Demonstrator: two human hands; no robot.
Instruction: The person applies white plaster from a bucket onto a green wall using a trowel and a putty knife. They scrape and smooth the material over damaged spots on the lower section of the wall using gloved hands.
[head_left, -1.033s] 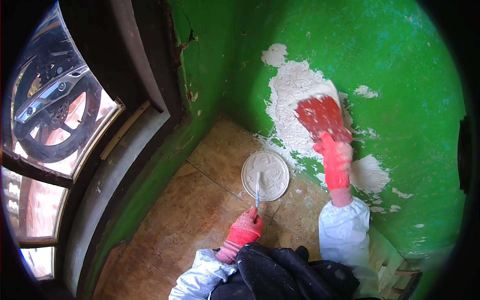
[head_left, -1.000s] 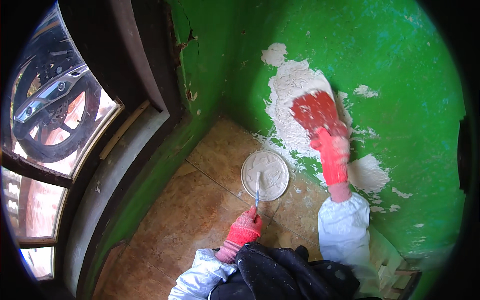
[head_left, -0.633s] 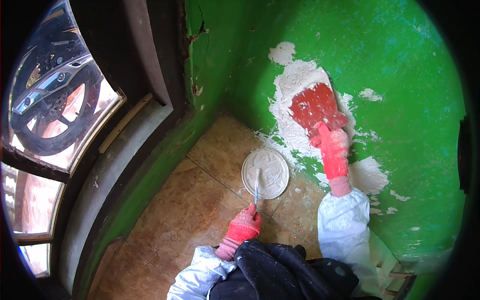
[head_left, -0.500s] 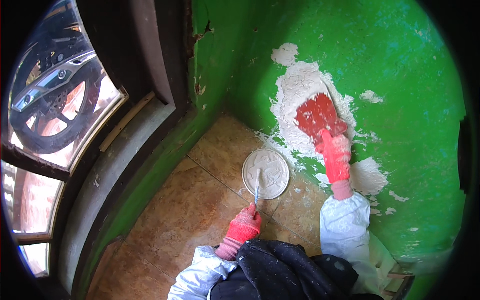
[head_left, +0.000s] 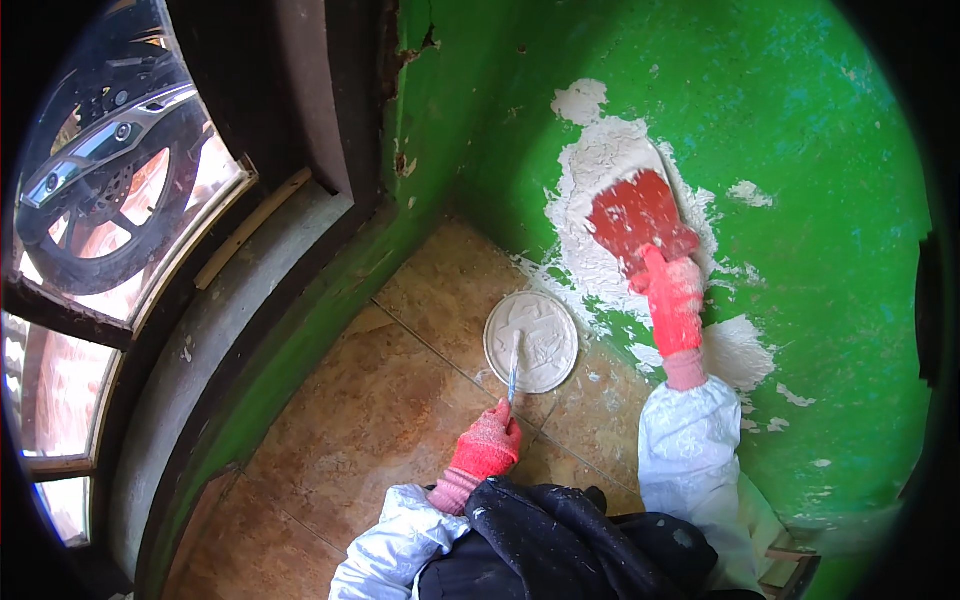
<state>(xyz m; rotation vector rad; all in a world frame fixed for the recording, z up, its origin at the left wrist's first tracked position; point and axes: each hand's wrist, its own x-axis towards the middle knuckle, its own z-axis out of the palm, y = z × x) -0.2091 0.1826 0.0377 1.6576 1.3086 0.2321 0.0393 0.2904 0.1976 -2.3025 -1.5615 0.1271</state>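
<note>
In my right hand [head_left: 672,300], gloved in red, is a red putty spreader [head_left: 640,215], closed in by my fingers. Its wide blade lies against a rough patch of white putty [head_left: 598,165] on the green wall [head_left: 820,300], and white smears mark the blade. My left hand [head_left: 487,441], also in a red glove, is wrapped round the handle of a slim putty knife [head_left: 513,375]. The knife's whitened end reaches into a round tub of white putty [head_left: 531,341] on the floor, where its tip blends with the paste.
Brown tiles [head_left: 350,420] cover the floor. At the left is a dark-framed window [head_left: 70,320] with a grey sill [head_left: 275,235]; a motorcycle wheel [head_left: 120,215] shows through it. A wooden piece [head_left: 785,560] stands at the lower right. More putty [head_left: 738,352] marks the wall's lower part.
The whole view has shifted slightly. Against the putty patch, the red spreader has moved a little to the left. My left hand keeps its hold on the knife in the tub.
</note>
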